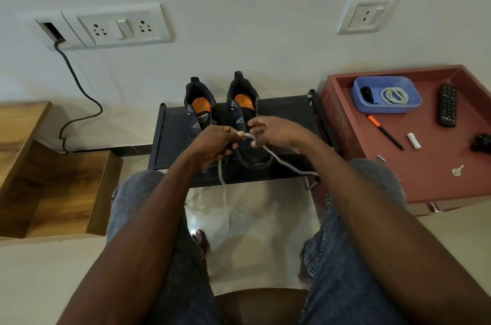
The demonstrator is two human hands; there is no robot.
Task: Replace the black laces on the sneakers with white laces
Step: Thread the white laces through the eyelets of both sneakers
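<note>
Both arms reach forward; left grip (218,142) curled, right grip (268,131) seemingly pinching.

head cam: worn on my head | faces forward and down | close over my knees | sneakers (221,117) toward 12 o'clock

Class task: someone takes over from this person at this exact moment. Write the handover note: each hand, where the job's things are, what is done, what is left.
Left hand: grips the white lace near its middle.
Right hand: pinches the same lace just beside it.
Lace ends: one hangs to the floor, the other trails right across the black rack.
Sneakers: side by side on the rack, under the hands.
Done: no black laces show on either sneaker.
Left: thread the white lace; whether any eyelet is already laced is hidden. A second coiled lace waits in the blue tray.
</note>
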